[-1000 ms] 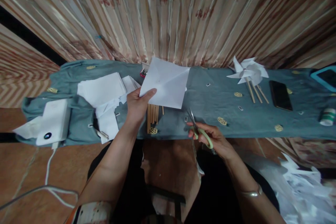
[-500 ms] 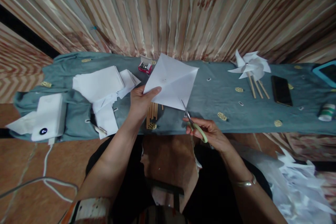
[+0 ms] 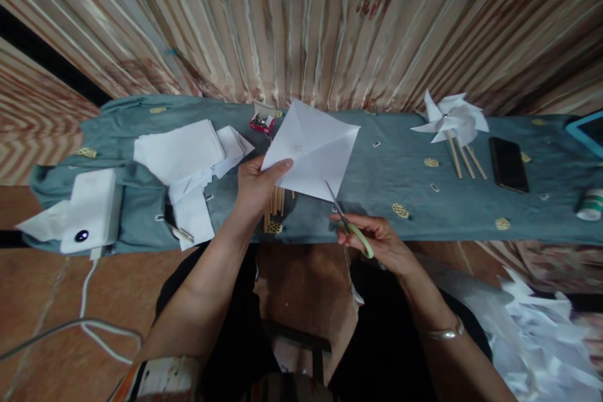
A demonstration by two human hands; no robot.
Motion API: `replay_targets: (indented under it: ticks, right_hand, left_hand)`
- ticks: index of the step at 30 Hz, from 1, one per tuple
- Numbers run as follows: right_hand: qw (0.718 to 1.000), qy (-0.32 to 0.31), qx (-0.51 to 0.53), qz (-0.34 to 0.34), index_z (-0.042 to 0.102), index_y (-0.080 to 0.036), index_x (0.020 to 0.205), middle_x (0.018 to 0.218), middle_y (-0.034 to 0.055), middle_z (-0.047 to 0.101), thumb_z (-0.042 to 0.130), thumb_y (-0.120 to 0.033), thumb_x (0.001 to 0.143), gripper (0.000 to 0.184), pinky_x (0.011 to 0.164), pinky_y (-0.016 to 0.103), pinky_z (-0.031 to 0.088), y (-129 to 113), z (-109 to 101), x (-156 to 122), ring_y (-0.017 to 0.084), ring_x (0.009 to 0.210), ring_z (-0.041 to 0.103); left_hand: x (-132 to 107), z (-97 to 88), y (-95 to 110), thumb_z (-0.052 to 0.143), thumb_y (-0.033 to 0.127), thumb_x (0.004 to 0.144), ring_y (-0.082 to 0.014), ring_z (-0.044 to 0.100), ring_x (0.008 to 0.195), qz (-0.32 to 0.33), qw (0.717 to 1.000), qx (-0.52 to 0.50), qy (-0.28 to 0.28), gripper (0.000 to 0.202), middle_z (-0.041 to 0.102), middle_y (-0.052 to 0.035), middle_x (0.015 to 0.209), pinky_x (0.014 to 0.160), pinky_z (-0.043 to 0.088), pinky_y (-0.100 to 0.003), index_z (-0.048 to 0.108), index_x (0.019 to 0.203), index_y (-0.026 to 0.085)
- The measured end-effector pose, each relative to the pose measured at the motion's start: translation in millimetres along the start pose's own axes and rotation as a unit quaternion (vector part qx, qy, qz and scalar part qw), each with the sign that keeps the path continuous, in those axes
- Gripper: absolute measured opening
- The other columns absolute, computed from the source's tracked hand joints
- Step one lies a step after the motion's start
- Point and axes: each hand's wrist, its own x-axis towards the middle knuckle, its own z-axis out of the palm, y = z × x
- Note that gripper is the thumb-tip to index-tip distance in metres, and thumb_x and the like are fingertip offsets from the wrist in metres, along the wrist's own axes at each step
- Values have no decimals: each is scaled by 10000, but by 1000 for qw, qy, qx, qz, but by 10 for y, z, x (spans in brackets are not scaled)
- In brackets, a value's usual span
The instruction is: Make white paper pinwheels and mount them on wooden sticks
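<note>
My left hand (image 3: 257, 187) pinches the left corner of a creased white paper square (image 3: 313, 147), holding it up over the blue-grey cloth (image 3: 377, 201). Green-handled scissors (image 3: 351, 226) are gripped in my right hand (image 3: 377, 242), and their blades touch the square's lower corner. A bundle of wooden sticks (image 3: 274, 204) lies on the cloth under the paper.
A stack of white paper sheets (image 3: 181, 151) and a white power bank (image 3: 92, 207) with a cable lie at left. A small pink box of pins (image 3: 262, 122) sits behind. Finished paper pinwheels (image 3: 450, 119), a black phone (image 3: 507, 164) and a tape roll (image 3: 591, 204) are at right. Paper scraps (image 3: 541, 333) pile at lower right.
The scissors rose from below the paper until their blades met its lower corner. My left hand turned the square slightly and lifted it a little.
</note>
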Motion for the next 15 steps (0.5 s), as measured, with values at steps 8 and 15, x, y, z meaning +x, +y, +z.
replay_targets:
  ticks: [8,15]
  right_hand:
    - [1000,16,12,24,762,-212,1043,637,-30,615,856,-387,633,456,528,215,406,-7,7,1,74,564,487]
    - [1000,16,9,8,753,-212,1065,665,-13,643,847,-390,655,457,559,224,432,-2,10,-6,89,600,517]
  left_hand:
    - [-2,-10,-9,839,307,584,-168,631,563,-13,1000,-6,-5,218,700,-9,636,521,516,-278,731,720,175]
    - [-51,26,-23,829,286,591,-155,618,565,-30,999,-6,-14,194,692,-3,636,516,494,-263,733,710,167]
